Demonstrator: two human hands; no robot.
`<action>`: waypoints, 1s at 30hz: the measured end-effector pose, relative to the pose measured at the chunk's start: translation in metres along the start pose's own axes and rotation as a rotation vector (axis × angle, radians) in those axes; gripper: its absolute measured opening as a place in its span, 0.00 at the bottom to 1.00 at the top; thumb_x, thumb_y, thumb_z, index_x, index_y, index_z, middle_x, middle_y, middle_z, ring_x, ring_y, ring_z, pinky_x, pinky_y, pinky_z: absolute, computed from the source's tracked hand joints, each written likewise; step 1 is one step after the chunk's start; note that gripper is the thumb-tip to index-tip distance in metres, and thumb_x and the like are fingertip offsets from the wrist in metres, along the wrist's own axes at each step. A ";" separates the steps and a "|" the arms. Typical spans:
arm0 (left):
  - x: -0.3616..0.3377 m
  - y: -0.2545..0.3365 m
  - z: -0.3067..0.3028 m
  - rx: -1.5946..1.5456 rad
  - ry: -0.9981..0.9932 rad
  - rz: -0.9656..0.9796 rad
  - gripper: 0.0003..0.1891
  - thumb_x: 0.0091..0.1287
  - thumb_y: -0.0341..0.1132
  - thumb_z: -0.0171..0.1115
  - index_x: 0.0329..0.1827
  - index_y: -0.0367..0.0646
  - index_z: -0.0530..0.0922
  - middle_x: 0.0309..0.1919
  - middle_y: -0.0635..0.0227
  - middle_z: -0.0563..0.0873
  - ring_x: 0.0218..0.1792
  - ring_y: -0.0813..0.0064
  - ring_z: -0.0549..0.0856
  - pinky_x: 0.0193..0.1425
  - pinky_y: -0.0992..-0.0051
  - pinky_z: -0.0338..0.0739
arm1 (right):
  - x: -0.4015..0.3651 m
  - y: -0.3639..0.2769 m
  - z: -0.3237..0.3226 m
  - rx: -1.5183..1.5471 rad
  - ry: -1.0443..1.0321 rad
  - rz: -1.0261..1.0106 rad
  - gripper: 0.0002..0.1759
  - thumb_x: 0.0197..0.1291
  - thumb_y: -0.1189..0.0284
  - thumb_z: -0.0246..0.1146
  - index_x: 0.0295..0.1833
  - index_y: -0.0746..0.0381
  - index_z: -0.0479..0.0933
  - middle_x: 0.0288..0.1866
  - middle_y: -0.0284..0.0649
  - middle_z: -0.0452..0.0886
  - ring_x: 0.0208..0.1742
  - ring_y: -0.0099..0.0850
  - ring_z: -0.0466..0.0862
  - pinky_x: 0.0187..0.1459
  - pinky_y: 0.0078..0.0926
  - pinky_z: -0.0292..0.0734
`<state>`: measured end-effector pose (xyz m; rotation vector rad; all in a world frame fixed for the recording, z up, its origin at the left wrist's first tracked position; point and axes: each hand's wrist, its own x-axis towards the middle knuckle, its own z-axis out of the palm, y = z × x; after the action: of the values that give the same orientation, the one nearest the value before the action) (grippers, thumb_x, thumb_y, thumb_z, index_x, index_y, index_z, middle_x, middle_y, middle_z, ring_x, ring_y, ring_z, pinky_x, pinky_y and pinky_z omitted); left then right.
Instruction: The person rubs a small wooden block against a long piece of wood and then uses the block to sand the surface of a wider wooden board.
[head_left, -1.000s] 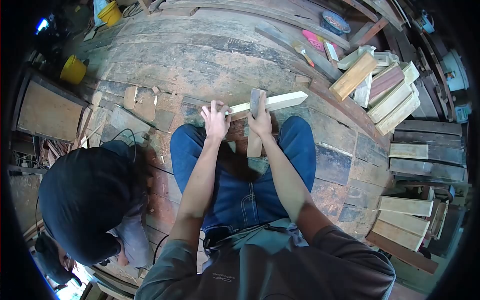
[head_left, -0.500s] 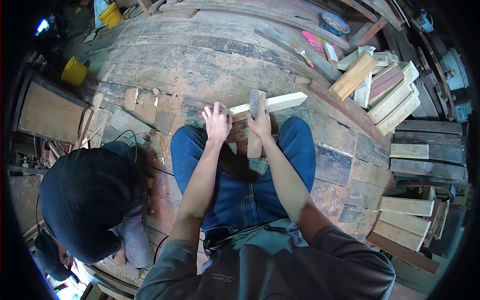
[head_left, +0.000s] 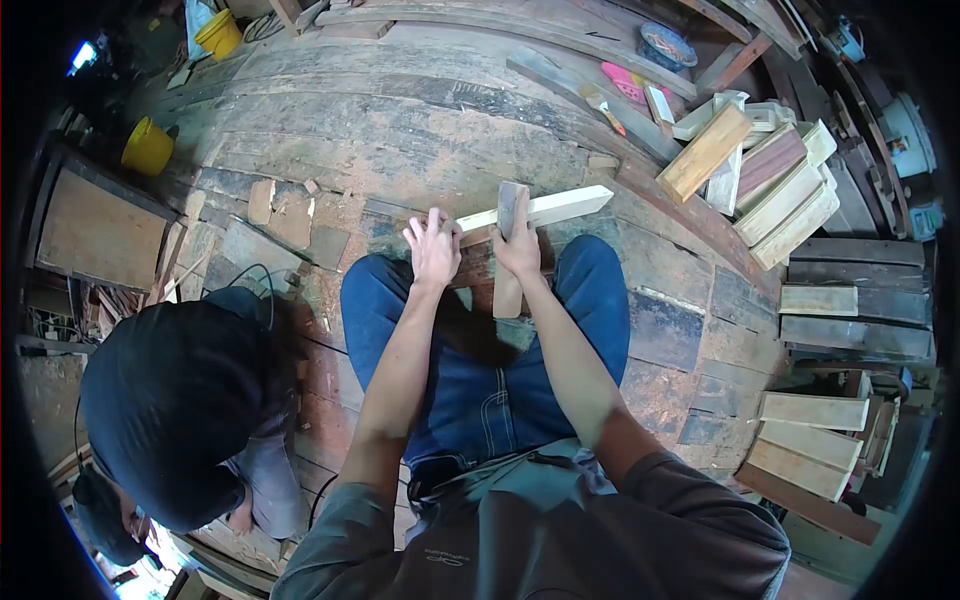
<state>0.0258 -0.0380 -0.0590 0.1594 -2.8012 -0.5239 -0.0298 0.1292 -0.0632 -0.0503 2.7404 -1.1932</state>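
A pale wooden strip (head_left: 572,205) with a pointed right end lies across in front of my knees. Curled over its left end are the fingers of my left hand (head_left: 433,250), partly hiding the wood. My right hand (head_left: 517,250) is closed around a flat wooden bar (head_left: 513,197), which crosses the strip near its middle, touching it or just above it. The bar's rounded lower end shows between my knees, below the hand. Under the strip, a darker wooden support is mostly hidden by my hands and shadow.
Another person (head_left: 175,410) in dark clothing crouches close on my left. Stacked wooden pieces (head_left: 705,155) lie at the upper right, with more boards (head_left: 810,445) lower down. A paintbrush (head_left: 605,110), a blue basket (head_left: 668,47) and a yellow bucket (head_left: 148,146) stand or lie farther off.
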 end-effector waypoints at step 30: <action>0.000 0.003 -0.003 -0.101 0.086 -0.002 0.16 0.58 0.31 0.75 0.48 0.53 0.82 0.54 0.61 0.73 0.56 0.50 0.71 0.60 0.50 0.67 | 0.000 0.000 -0.003 -0.023 -0.013 -0.014 0.62 0.61 0.61 0.67 0.86 0.39 0.26 0.60 0.74 0.76 0.58 0.67 0.82 0.62 0.55 0.78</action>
<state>0.0266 -0.0356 -0.0554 0.1596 -2.6846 -0.6420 -0.0299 0.1310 -0.0610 -0.0804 2.7476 -1.1606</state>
